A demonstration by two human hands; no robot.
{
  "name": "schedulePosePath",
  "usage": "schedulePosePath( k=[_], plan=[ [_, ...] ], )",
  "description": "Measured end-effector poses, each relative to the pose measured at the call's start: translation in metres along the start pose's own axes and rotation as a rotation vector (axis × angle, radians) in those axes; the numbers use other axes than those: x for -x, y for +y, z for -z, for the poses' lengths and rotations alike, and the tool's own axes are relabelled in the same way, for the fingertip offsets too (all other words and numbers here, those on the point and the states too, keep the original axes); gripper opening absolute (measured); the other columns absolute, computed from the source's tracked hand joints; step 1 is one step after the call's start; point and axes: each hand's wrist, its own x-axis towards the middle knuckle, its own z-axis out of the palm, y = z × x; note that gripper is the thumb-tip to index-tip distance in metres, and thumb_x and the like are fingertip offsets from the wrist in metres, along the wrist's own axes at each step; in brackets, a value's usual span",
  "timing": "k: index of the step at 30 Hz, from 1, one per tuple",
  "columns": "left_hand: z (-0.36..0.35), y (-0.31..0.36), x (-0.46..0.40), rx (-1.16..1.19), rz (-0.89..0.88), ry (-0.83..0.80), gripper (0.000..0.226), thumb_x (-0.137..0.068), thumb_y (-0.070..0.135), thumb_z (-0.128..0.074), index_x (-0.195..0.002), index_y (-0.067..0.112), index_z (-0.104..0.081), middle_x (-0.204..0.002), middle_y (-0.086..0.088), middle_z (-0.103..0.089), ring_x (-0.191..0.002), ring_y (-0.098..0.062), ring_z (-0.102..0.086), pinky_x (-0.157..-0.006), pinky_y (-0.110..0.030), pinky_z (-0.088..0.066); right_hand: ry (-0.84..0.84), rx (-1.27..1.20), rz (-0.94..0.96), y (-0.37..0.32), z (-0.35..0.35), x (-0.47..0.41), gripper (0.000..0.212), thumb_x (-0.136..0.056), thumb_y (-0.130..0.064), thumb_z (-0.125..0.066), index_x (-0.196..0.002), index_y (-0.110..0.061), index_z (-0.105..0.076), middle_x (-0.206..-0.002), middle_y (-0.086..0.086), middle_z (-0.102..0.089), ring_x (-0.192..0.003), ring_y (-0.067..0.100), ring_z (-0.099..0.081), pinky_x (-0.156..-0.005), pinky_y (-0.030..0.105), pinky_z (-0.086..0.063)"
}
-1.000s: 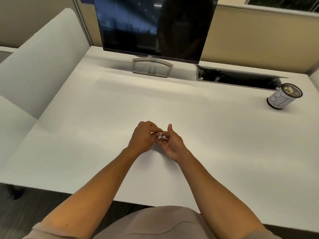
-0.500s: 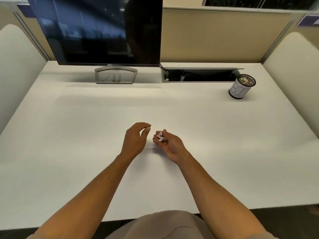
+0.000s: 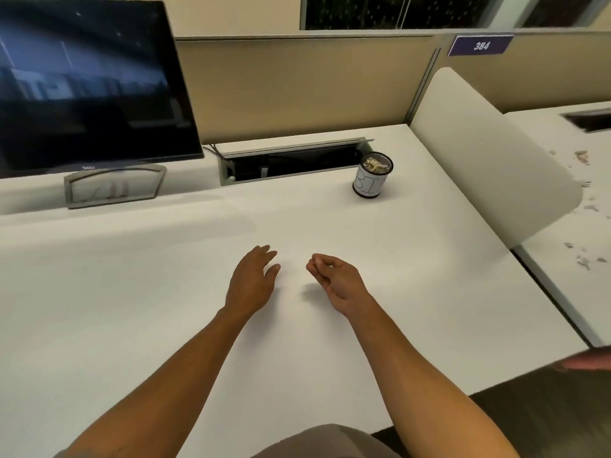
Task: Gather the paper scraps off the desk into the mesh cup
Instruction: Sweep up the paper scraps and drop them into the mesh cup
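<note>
From my head camera: my left hand (image 3: 253, 282) lies flat and spread, palm down over the desk (image 3: 132, 292), holding nothing; my right hand (image 3: 334, 279) is curled, fingertips pinched together, its contents hidden; the mesh cup (image 3: 373, 175), holding paper scraps (image 3: 374, 165), stands well beyond, beside the cable tray (image 3: 291, 160).

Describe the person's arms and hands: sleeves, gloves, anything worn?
Both forearms are bare up to short taupe sleeves at the frame's bottom edge. The left hand and right hand wear no gloves; no watch, rings or wristbands show. No cables or markings are visible.
</note>
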Motion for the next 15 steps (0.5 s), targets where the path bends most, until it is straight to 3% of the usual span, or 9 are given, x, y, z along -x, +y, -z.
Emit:
schedulePosePath(
  k=[11,15],
  plan=[
    [-0.075,0.030,-0.077,-0.254,-0.092,-0.130,0.057,-0.098,0.039,-0.046,-0.148,0.016,-0.032,-0.159,-0.003,-0.020,-0.148,-0.020,-0.009,-0.120,-0.036,-0.002,0.130,0.016,0.050,-0.084,0.066,-0.048,0.010,-0.087,0.009,-0.061,-0.091,0.003,-0.068,-0.097,0.013,-0.069,-0.085,0.021,-0.070,-0.070,0.019,-0.058],
    [-0.094,0.034,-0.095,-0.346,-0.088,-0.140,0.062,-0.098,0.048,-0.039,-0.150,0.019,-0.027,-0.161,-0.002,-0.016,-0.149,-0.020,-0.005,-0.120,-0.040,0.000,0.153,0.087,0.119,-0.111,0.076,-0.073,0.009,-0.087,0.008,-0.062,-0.090,0.002,-0.069,-0.097,0.014,-0.068,-0.081,0.021,-0.071,-0.079,0.023,-0.058]
  ],
)
